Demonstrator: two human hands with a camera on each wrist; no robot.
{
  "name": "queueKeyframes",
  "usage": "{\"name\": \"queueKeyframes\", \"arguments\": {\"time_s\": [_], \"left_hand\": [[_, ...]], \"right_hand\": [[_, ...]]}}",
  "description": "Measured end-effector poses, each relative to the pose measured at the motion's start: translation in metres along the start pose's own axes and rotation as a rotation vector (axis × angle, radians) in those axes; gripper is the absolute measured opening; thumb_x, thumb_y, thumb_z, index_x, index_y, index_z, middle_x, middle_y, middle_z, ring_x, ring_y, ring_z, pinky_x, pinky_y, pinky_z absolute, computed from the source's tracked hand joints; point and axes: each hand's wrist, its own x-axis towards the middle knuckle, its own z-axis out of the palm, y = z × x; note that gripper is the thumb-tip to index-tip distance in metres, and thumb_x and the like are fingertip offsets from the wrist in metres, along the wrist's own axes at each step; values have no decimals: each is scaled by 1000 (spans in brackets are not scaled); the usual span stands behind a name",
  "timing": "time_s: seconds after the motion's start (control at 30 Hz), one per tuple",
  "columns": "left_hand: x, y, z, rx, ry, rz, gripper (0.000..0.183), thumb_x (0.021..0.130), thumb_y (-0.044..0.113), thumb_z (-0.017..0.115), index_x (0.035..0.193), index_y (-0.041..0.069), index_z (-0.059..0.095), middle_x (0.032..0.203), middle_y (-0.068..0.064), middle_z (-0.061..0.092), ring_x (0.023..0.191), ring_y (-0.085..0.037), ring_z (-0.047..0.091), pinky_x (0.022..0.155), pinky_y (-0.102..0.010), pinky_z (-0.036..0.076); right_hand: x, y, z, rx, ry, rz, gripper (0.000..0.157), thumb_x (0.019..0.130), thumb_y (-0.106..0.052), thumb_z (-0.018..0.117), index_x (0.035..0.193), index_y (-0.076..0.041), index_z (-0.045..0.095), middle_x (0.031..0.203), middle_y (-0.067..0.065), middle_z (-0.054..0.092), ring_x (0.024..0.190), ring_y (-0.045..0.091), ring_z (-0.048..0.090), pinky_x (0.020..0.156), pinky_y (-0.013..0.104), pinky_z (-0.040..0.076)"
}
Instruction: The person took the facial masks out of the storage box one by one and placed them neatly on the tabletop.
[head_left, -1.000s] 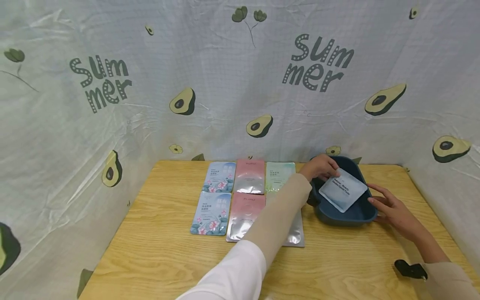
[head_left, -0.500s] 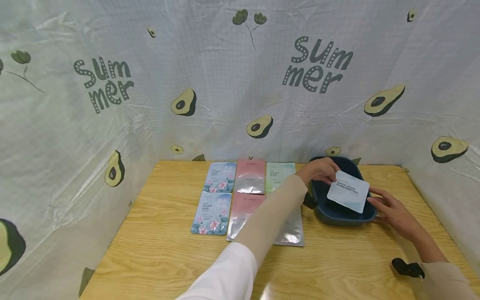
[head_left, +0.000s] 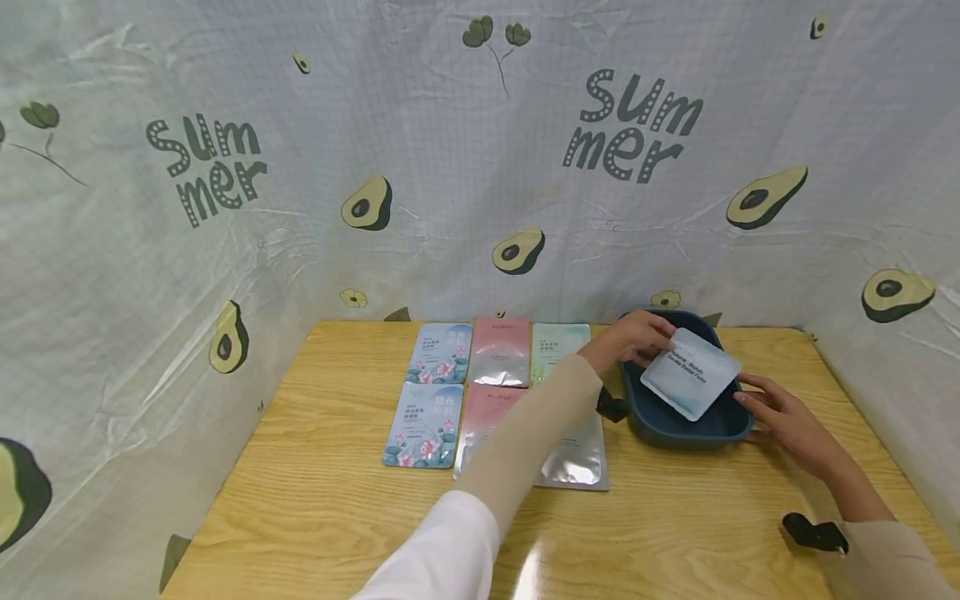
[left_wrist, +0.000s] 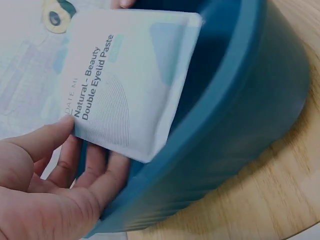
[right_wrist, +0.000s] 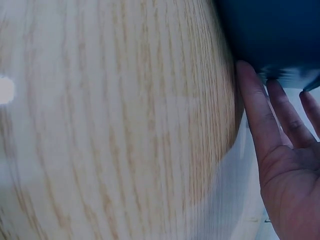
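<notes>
A pale white and light-blue packet (head_left: 692,373), printed "Double Eyelid Paste", is tilted over a dark blue plastic bin (left_wrist: 240,107). My left hand (left_wrist: 60,177) pinches one edge of it, thumb on the printed face and the other fingers underneath. The opposite corner comes close to the fingertips of my right hand (head_left: 787,421), and I cannot tell whether they touch it. My right hand lies against the bin's right side. In the right wrist view its fingers (right_wrist: 258,107) are extended along the bin's wall. The bin's inside is partly hidden by the packet.
Left of the bin, sachets lie in two rows on the wooden table (head_left: 322,517): blue floral ones (head_left: 423,427), pink and silver ones (head_left: 501,352) and a green one (head_left: 561,346). My left forearm covers part of them. A printed cloth (head_left: 435,150) hangs behind.
The packet, held throughout by my left hand, has turned and tilted over the bin, its lettering swinging one way and back. The right hand has stayed at the bin's side.
</notes>
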Motion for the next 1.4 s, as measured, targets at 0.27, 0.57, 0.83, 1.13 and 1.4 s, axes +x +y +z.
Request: {"name": "queueKeyframes", "arguments": {"time_s": [0.27, 0.57, 0.83, 1.13, 1.4], "left_hand": [[-2, 2, -17, -302, -10, -7, 25, 93, -10, 65, 113, 6, 70, 96, -15, 73, 98, -36, 72, 92, -56, 56], [-8, 0, -37, -515, 42, -12, 51, 84, -29, 57, 130, -9, 61, 118, -26, 68, 122, -41, 61, 104, -50, 50], [-14, -6, -48, -391, 171, 157, 31, 86, -14, 72, 115, -4, 74, 103, -19, 75, 102, -33, 72, 90, -43, 59], [-39, -11, -75, -369, 108, 234, 29, 88, -8, 74, 116, -3, 75, 102, -17, 76, 103, -38, 71, 79, -37, 62], [-65, -21, -102, -268, 65, 254, 24, 89, -2, 76, 113, -1, 77, 96, -11, 77, 87, -27, 76, 76, -38, 63]], "right_hand": [[-1, -3, 3, -7, -3, 23, 66, 111, -35, 43, 161, 0, 17, 150, 42, 29, 102, -12, 56, 82, 41, 62], [-1, -1, 5, -19, -9, 21, 66, 111, -33, 43, 159, 3, 16, 149, 42, 29, 101, -9, 59, 81, 39, 62], [1, -1, 4, -28, -10, 9, 64, 111, -33, 42, 160, 2, 17, 146, 34, 38, 101, -6, 62, 81, 39, 62], [1, -1, 2, -1, -21, -14, 60, 111, -28, 44, 160, -2, 21, 120, -25, 50, 102, -6, 62, 79, 33, 62], [0, 1, 1, 18, -36, -34, 58, 112, -25, 42, 160, -2, 20, 119, -28, 52, 101, -4, 64, 78, 30, 61]]}}
